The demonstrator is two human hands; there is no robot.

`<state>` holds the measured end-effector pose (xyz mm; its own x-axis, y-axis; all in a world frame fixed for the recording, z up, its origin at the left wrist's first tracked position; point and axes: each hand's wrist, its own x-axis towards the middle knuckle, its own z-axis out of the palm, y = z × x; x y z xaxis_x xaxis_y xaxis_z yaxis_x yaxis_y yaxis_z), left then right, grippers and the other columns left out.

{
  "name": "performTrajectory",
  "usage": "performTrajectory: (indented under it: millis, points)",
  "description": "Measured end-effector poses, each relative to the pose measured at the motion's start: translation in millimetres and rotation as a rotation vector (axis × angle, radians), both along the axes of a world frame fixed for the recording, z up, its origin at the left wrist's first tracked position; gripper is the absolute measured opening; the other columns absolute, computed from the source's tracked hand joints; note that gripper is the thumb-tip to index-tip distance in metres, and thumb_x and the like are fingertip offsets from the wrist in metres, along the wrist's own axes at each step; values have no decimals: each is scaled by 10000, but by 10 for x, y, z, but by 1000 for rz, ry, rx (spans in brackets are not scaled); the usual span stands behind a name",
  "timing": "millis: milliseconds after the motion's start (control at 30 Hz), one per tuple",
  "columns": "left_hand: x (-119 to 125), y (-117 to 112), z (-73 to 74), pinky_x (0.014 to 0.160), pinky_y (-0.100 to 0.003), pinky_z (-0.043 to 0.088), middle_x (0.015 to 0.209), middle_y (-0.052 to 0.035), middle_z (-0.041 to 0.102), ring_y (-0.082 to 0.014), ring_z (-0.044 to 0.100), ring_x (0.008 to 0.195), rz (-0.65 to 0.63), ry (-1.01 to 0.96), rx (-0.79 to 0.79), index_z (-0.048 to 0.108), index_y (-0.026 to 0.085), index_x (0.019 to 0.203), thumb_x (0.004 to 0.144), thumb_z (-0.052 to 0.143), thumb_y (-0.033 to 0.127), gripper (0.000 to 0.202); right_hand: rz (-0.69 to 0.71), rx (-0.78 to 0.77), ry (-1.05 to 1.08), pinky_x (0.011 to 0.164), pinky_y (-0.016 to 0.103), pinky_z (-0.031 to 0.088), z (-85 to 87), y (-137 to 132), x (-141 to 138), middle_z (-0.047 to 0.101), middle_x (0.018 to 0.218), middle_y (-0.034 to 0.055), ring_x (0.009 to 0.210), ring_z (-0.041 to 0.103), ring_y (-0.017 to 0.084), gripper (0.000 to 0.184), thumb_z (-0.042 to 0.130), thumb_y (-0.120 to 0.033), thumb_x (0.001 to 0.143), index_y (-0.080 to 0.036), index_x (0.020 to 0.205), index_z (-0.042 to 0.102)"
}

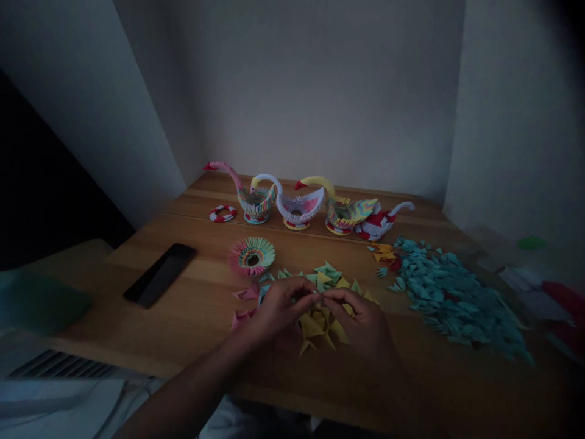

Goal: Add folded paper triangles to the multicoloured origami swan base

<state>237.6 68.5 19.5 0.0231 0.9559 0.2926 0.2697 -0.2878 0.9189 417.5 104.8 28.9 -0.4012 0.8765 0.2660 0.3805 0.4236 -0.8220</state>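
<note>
My left hand (281,308) and my right hand (361,320) meet above a small heap of folded paper pieces (320,323), yellow, green and pink. Both hands have their fingers pinched together where they touch, at about the middle of the table (192,317). What sits between the fingertips is too small and dark to name. Just beyond my left hand lies a round ring of folded pieces (252,256), pink outside and green inside.
Several paper swans (299,204) stand in a row at the back, with a small red and white ring (223,213) to their left. A big pile of teal folded pieces (450,296) covers the right side. A dark phone (159,274) lies at the left.
</note>
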Motion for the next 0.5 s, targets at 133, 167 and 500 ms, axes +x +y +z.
performTrajectory:
  millis: [133,167,500]
  points:
    - [-24,-44,75,616,-199,392,692,-5,608,-113,543,653,-62,48,31,649,144,776,905,576,329,237,42,-13,-38,678,272,509,12,-51,4,740,834,16,772,680,201,190,560,-365,861,-261,837,716]
    - [-26,-53,90,619,-196,390,693,-5,614,-111,549,654,-66,78,53,652,144,773,907,579,316,230,45,-20,-47,666,268,508,13,-60,7,740,830,10,759,678,198,191,560,-373,862,-265,845,717]
    - [1,-60,76,627,-203,399,725,-31,651,-120,581,671,-65,226,122,676,143,789,897,602,384,275,-25,85,-104,614,274,491,-94,-132,61,711,751,0,657,652,189,209,548,-415,865,-264,817,685]
